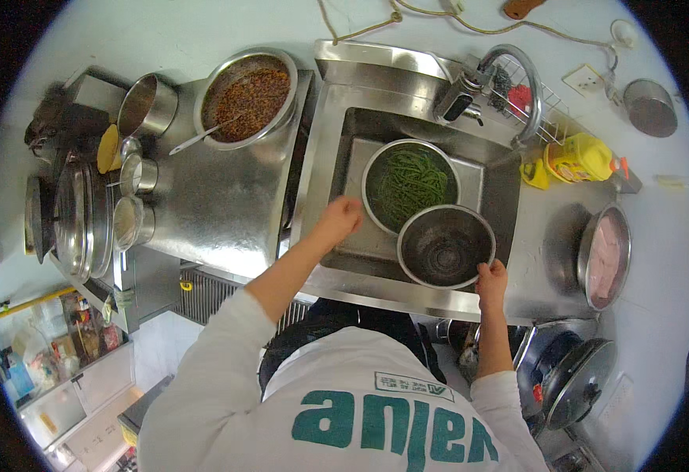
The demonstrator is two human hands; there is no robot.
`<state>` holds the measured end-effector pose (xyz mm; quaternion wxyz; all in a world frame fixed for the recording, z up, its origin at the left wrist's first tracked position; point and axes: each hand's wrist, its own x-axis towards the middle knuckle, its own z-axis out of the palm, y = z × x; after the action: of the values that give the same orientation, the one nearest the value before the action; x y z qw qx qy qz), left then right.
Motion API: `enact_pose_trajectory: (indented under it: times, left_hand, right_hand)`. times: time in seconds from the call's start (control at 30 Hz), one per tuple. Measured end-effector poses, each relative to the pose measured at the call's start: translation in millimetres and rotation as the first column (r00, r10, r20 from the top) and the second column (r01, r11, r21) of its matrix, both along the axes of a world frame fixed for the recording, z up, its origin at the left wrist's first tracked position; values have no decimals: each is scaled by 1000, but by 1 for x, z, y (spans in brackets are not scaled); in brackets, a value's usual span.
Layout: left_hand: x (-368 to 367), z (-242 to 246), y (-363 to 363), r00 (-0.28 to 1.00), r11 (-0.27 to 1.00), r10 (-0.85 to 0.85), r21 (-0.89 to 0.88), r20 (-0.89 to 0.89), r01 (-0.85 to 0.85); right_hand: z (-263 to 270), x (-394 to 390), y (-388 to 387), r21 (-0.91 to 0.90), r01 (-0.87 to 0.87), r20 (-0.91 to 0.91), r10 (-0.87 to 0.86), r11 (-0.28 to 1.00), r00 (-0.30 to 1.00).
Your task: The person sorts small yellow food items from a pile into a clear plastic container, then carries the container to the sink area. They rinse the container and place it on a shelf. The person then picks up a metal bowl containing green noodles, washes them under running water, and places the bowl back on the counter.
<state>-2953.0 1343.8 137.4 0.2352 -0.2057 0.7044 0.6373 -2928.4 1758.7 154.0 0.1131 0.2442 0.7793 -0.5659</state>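
My right hand (490, 279) grips the right rim of an apparently empty, dark-looking metal bowl (446, 248). This bowl is tilted over the front part of the sink (353, 245) and overlaps a second metal bowl in the view. The second metal bowl (374, 213) stands in the sink basin and holds a heap of long green beans (412, 183). Just left of that bowl's rim is my left hand (342, 218), fingers curled and slightly blurred. Whether anything is pinched in those fingers cannot be made out.
A faucet (461, 97) rises behind the basin, near a wire rack (548, 118). To the right are a yellow jug (580, 158) and a bowl (586, 277) of pale pink meat. On the left counter (214, 200) stand a spiced-mix bowl (250, 97) with a spoon and several metal pots.
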Motion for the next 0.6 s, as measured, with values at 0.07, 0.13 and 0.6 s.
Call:
enact_pose_trajectory:
  times: [0.07, 0.13, 0.6]
  left_hand:
    - [61, 7, -6, 984, 975, 138, 159, 113, -155]
    - [99, 8, -16, 988, 978, 57, 189, 146, -85]
    - [187, 123, -85, 859, 768, 417, 392, 296, -507]
  right_hand:
    - [6, -5, -12, 104, -34, -50, 39, 994, 998]
    - [1, -10, -14, 174, -7, -96, 25, 985, 995]
    - [90, 54, -256, -163, -213, 40, 222, 963, 974]
